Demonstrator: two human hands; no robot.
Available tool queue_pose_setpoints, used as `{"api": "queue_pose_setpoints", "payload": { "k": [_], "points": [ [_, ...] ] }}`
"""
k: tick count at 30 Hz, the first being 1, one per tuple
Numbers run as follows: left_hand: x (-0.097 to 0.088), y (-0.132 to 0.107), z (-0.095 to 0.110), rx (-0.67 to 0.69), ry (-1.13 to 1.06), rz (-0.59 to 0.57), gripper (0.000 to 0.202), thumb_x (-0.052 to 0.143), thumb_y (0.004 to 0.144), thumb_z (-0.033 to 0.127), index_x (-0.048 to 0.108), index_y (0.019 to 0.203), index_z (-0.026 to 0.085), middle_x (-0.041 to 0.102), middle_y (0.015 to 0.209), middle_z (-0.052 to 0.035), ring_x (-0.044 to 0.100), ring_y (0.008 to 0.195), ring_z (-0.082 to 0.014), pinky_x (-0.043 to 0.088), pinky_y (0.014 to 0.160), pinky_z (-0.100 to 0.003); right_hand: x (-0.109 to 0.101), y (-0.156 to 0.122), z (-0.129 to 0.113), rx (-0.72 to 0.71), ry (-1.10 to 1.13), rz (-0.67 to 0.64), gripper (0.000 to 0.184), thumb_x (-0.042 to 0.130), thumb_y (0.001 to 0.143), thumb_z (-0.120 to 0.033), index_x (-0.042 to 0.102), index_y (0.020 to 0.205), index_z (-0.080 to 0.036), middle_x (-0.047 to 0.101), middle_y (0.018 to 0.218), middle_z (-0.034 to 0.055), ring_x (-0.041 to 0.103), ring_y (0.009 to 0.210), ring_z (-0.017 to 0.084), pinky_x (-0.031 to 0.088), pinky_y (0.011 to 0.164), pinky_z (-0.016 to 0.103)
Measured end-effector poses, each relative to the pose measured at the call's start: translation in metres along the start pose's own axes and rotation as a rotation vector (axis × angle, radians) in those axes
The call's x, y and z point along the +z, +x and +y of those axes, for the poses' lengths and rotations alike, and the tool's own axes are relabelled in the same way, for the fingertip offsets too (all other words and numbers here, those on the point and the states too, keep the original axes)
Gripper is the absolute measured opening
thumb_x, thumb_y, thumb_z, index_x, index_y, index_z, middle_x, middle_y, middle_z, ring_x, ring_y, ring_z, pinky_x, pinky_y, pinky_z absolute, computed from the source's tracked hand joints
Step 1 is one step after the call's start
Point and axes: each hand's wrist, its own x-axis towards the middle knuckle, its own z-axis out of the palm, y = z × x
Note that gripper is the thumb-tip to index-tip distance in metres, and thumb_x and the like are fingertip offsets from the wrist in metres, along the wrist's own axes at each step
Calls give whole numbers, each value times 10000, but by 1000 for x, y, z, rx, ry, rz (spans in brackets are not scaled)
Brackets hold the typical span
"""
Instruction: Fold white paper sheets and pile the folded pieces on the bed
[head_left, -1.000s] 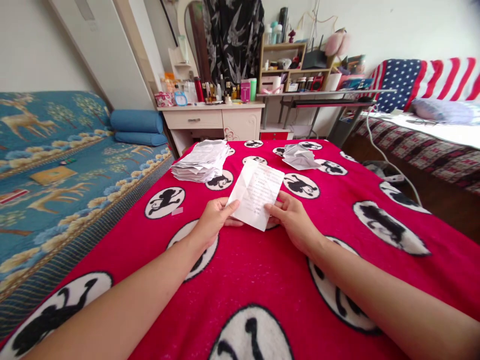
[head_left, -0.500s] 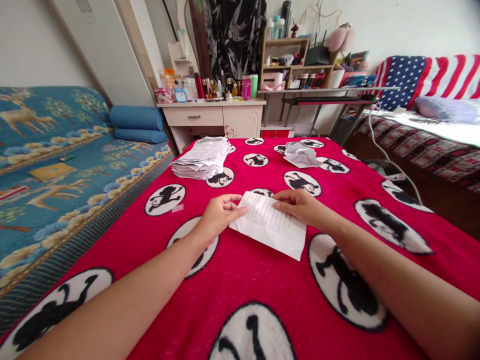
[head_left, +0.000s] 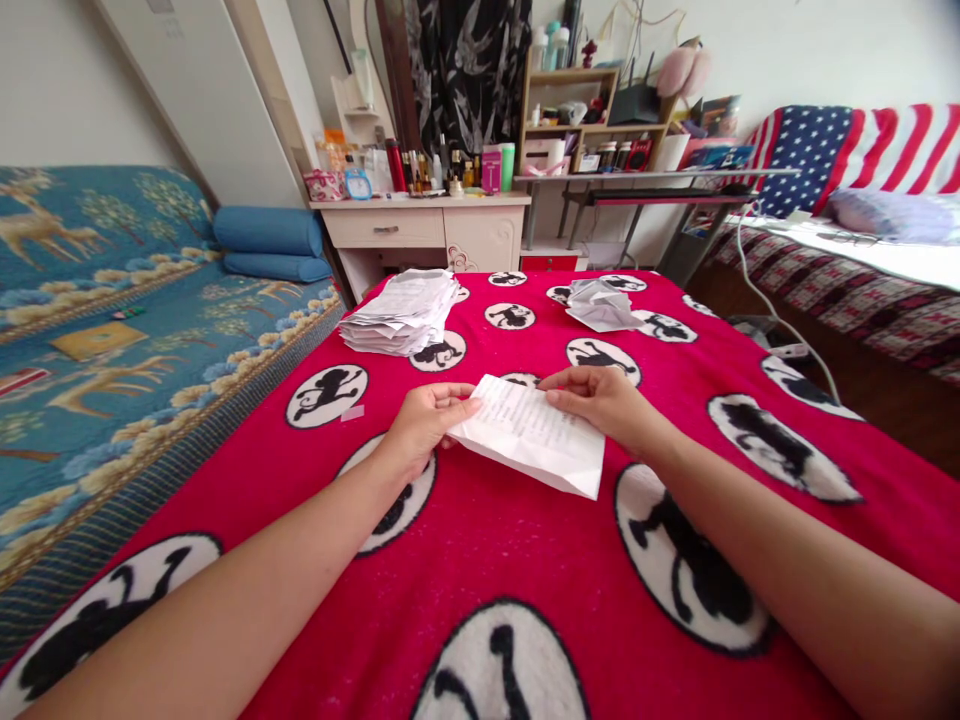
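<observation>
A creased sheet of printed paper (head_left: 532, 435) is held between both hands above the red blanket (head_left: 480, 560). My left hand (head_left: 427, 420) pinches its left edge, thumb on top and fingers underneath. At the upper right edge my right hand (head_left: 600, 400) grips the same sheet, its thumb lying on the print. The text is too small to read. Beyond my left hand lies a thick stack of papers (head_left: 401, 315). Farther off to the right are some crumpled papers (head_left: 602, 305).
A small pale scrap (head_left: 352, 412) lies on the blanket left of my hand. Along the left runs a blue patterned sofa (head_left: 150, 350). A white cabinet (head_left: 420, 228) with bottles and a desk (head_left: 645, 182) stand at the back. A white cable (head_left: 780, 315) hangs at the right.
Both hands have lifted the sheet slightly and shifted it a little to the left. Its near edge now curves up more. The stack and crumpled papers stay in place.
</observation>
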Motion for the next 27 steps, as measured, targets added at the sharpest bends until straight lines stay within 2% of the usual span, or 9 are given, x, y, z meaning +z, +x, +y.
{"api": "queue_pose_setpoints", "payload": {
  "k": [4, 7, 9, 12, 16, 22, 24, 27],
  "points": [
    [1, 0, -5, 199, 376, 38, 303, 746, 635, 314, 694, 862, 120, 596, 602, 1, 470, 476, -70, 327, 423, -172, -3, 2, 9, -139, -370, -11, 240, 717, 673, -298, 706, 869, -159, 618, 611, -3, 528, 526, 110, 380, 476, 224],
    [1, 1, -8, 289, 493, 60, 211, 717, 663, 312, 680, 752, 124, 625, 627, -22, 501, 514, -87, 375, 466, -186, -6, 2, 7, -134, -405, -88, 300, 735, 632, -260, 699, 913, -162, 614, 634, -14, 530, 547, 111, 390, 492, 224],
    [-1, 3, -10, 308, 457, 67, 218, 708, 679, 323, 666, 759, 125, 650, 669, -38, 555, 568, -111, 426, 517, -202, -8, 2, 5, -92, -326, -150, 369, 743, 610, -238, 681, 965, -158, 640, 681, -5, 577, 601, 132, 435, 534, 235],
    [-5, 6, -11, 314, 344, 92, 238, 721, 673, 328, 643, 778, 129, 667, 728, -49, 611, 645, -141, 475, 585, -224, -12, 3, 6, -66, -205, -170, 441, 755, 591, -219, 662, 1019, -163, 679, 750, 12, 630, 683, 162, 490, 608, 260],
    [-5, 6, -9, 263, 231, 93, 232, 740, 655, 305, 627, 764, 134, 664, 728, -41, 617, 646, -137, 480, 583, -217, -13, 4, 10, -62, -134, -183, 373, 758, 614, -243, 687, 973, -169, 719, 832, 31, 659, 736, 179, 517, 665, 284],
    [-1, 0, -3, 160, 142, 129, 300, 733, 653, 321, 630, 881, 154, 652, 725, -21, 573, 526, -112, 365, 386, -171, -12, 4, 11, -44, -101, -191, 274, 773, 640, -279, 712, 888, -180, 735, 831, 29, 670, 732, 182, 531, 665, 283],
    [-2, 0, -2, 157, 100, 132, 335, 722, 667, 319, 613, 940, 159, 648, 714, -11, 564, 510, -104, 362, 388, -166, -12, 4, 11, -15, -44, -174, 301, 783, 646, -309, 710, 903, -171, 737, 843, 46, 672, 736, 184, 535, 662, 279],
    [-5, 3, -1, 174, -29, 152, 356, 729, 660, 286, 590, 957, 147, 641, 683, 0, 578, 549, -98, 430, 490, -177, -11, 3, 8, 45, 150, -128, 384, 703, 745, -439, 690, 1006, -158, 727, 833, 78, 657, 660, 166, 522, 583, 262]
  ]
}}
